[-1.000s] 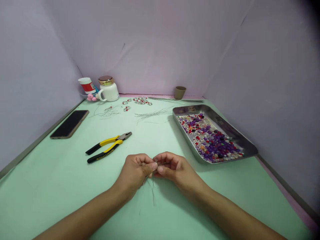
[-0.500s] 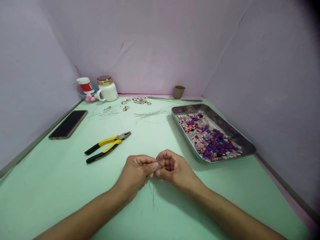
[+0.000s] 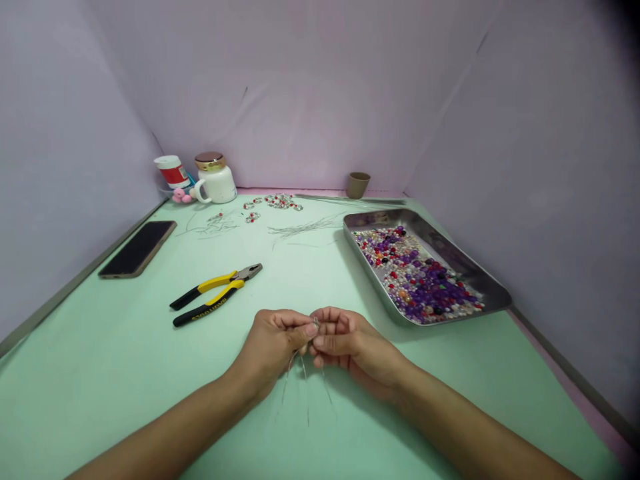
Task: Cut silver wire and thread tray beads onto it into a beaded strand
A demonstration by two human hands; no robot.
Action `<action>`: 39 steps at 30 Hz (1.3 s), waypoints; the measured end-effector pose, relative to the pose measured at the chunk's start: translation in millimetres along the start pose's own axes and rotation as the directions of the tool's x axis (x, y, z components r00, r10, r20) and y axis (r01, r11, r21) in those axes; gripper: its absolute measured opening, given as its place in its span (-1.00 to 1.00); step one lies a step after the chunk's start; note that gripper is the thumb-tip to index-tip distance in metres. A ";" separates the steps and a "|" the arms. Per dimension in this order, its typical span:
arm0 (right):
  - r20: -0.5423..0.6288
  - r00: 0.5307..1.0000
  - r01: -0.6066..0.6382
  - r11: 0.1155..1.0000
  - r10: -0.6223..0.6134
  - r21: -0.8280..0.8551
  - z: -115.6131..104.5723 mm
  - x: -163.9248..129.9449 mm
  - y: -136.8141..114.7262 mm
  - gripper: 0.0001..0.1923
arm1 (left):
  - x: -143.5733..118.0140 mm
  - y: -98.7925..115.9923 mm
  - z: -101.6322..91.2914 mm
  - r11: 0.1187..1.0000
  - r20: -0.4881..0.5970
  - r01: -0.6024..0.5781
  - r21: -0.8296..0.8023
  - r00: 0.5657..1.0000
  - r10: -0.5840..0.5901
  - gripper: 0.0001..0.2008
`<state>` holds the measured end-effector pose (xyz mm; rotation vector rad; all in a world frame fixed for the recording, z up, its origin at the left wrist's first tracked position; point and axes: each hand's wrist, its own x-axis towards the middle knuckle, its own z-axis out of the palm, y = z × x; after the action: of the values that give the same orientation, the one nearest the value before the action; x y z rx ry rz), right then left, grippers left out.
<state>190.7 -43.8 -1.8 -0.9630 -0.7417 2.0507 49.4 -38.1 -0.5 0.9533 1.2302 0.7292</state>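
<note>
Near the front middle of the table my left hand pinches thin metal wire between thumb and forefinger. My right hand meets it there, its thumb and fingers closed on the same wire. A small twisted bit of the wire shows at the fingertips; the rest of that spot is hidden by them. Several loose wire ends hang down below the hands. Pliers with yellow and black handles lie to the left of my left hand.
A metal tray of mixed beads stands at right. At the back are beaded wire rings, loose wires, a lidded white mug and a brown cup. A phone lies at left.
My right hand has turned, its thumb now lying flatter along the wire and its fingers lower. More wire ends show hanging below. My left hand has barely moved.
</note>
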 end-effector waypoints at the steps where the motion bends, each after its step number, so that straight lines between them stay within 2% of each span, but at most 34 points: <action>1: 0.004 1.000 -0.005 1.000 0.005 0.019 -1.5 0.7 0.5 -0.72 | 0.3 0.3 -1.0 1.000 -0.003 -0.009 0.010 1.000 0.009 -0.86; 6: 0.025 0.999 -0.035 0.998 0.034 0.054 -4.0 4.1 1.4 -0.80 | -1.3 4.9 -4.0 0.987 -0.001 -0.118 0.113 0.993 0.118 -0.87; 12: -0.043 0.997 -0.060 0.998 0.061 0.036 -3.1 3.0 1.6 -0.80 | -7.5 8.7 -5.1 0.931 0.127 -0.278 0.237 0.959 0.254 -0.80; 16: -0.054 0.996 -0.071 0.997 0.073 0.029 -2.9 2.0 3.9 -0.79 | -9.9 6.1 -5.6 0.872 0.154 -0.342 0.352 0.939 0.306 -0.78; 19: -0.084 0.996 -0.031 1.000 0.031 0.006 -1.3 2.1 6.4 -0.78 | -10.1 5.4 -5.5 0.796 0.186 -0.414 0.441 0.910 0.370 -0.76; 21: -0.120 0.993 0.019 1.000 -0.019 -0.003 0.2 2.4 7.9 -0.77 | -9.7 5.5 -5.8 0.718 0.217 -0.474 0.510 0.878 0.426 -0.74; 25: -0.208 0.973 0.102 0.995 -0.101 -0.003 2.2 3.5 9.6 -0.74 | -8.9 1.8 -6.7 0.484 0.231 -0.560 0.672 0.780 0.581 -0.76; 28: -0.251 0.955 0.161 0.987 -0.158 -0.008 2.6 4.3 10.9 -0.73 | -9.5 -5.8 -6.5 0.304 0.210 -0.574 0.761 0.660 0.721 -0.76; 31: -0.265 0.940 0.215 0.976 -0.214 -0.024 3.1 5.0 13.5 -0.75 | -11.7 -11.5 -5.0 0.080 0.283 -0.561 0.824 0.529 0.800 -0.77; 32: -0.265 0.937 0.230 0.973 -0.229 -0.030 3.4 5.2 14.7 -0.76 | -12.8 -12.2 -4.1 0.014 0.312 -0.546 0.838 0.499 0.808 -0.77; 35: -0.268 0.927 0.265 0.964 -0.264 -0.031 4.9 5.8 18.0 -0.78 | -17.1 -10.7 -0.7 -0.125 0.379 -0.497 0.858 0.451 0.808 -0.78; 39: -0.299 0.910 0.294 0.955 -0.289 -0.029 6.9 6.9 20.7 -0.81 | -24.7 -7.8 4.7 -0.214 0.405 -0.417 0.883 0.451 0.795 -0.80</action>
<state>174.2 -51.0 -15.9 -1.0557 -0.6592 1.6040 48.6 -64.1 3.5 2.9091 1.3932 0.8861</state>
